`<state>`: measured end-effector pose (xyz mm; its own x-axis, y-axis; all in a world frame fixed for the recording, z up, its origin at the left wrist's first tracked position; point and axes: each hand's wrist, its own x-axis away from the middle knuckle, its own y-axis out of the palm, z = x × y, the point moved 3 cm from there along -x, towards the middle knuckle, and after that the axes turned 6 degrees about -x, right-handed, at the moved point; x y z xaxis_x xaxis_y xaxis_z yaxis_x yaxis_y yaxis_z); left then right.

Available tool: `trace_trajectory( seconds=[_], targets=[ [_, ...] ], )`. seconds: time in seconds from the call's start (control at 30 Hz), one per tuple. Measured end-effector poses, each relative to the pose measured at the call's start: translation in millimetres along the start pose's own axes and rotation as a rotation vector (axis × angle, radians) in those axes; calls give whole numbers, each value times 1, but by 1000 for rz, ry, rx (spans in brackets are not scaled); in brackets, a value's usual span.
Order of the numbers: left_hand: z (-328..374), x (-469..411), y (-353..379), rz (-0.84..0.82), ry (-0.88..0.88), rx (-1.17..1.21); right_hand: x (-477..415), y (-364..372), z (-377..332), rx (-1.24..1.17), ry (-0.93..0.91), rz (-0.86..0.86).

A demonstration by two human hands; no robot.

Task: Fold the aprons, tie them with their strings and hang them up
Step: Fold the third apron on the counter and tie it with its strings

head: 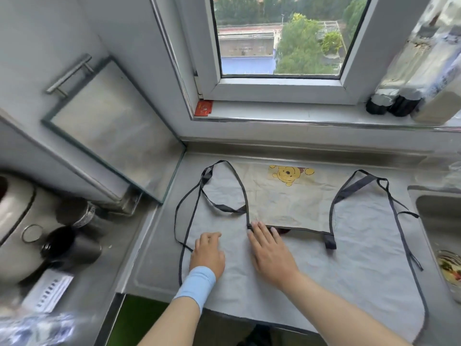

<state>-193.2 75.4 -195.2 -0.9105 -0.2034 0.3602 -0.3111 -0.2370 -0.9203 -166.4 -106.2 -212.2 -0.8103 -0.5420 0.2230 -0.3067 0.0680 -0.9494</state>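
A grey apron (349, 265) with dark binding is spread flat on a stainless steel counter (159, 258), and its near edge is draped over the counter's front. A beige panel (287, 203) printed with a yellow cartoon bear (288, 174) is laid across the apron's far half. Dark strings (192, 208) are looped loosely over the apron's left part, and more are trailed along its right side. The left hand (207, 255), banded at the wrist in light blue, is rested on the apron's left part with fingers loosely bent and nothing gripped. The right hand (270, 253) is laid palm down at the apron's middle, fingers straight and slightly spread, fingertips set at the panel's bound near edge, nothing held. A sink (439, 221) is seen just right of the apron, and a window (279, 36) beyond it
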Motion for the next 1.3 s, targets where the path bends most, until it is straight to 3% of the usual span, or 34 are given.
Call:
trace_trajectory(
  seconds=[0.1, 0.17, 0.23, 0.3, 0.47, 0.67, 0.77, 1.0, 1.07, 1.17, 1.23, 1.3],
  targets=[
    [-35, 26, 8, -174, -11, -213, 11, 19, -27, 0, -78, -107],
    [-58, 34, 5, -241, -141, -265, 17, 26, -33, -64, -28, -215],
    [-77, 39, -5, -257, -291, -248, 20, 20, -40, -76, -2, -224],
    [-84, 37, -14, -251, -330, -252, 19, 15, -40, -78, -9, -183],
    [-77, 26, -17, -284, -374, 25, 15, 7, -50, -54, 61, -215],
    [-84, 14, -7, -224, -559, 258, 20, 13, -60, -106, 172, -165],
    [-96, 5, -2, -176, -539, 259, 28, 18, -64, -96, 212, -124],
    [-99, 2, -6, -185, -333, 103, 32, 27, -72, -84, 276, -200],
    [-98, 4, -10, -134, -294, 248, 30, 26, -75, -91, 297, -219],
    [-103, 4, -20, -44, -352, 739, 27, 25, -86, -102, 310, -218],
    [-104, 3, -23, -178, -399, 1201, 24, 22, -99, -96, 316, -217],
    [-98, 5, -29, -379, -336, 1446, 20, 21, -110, -125, 337, -249]
  ],
)
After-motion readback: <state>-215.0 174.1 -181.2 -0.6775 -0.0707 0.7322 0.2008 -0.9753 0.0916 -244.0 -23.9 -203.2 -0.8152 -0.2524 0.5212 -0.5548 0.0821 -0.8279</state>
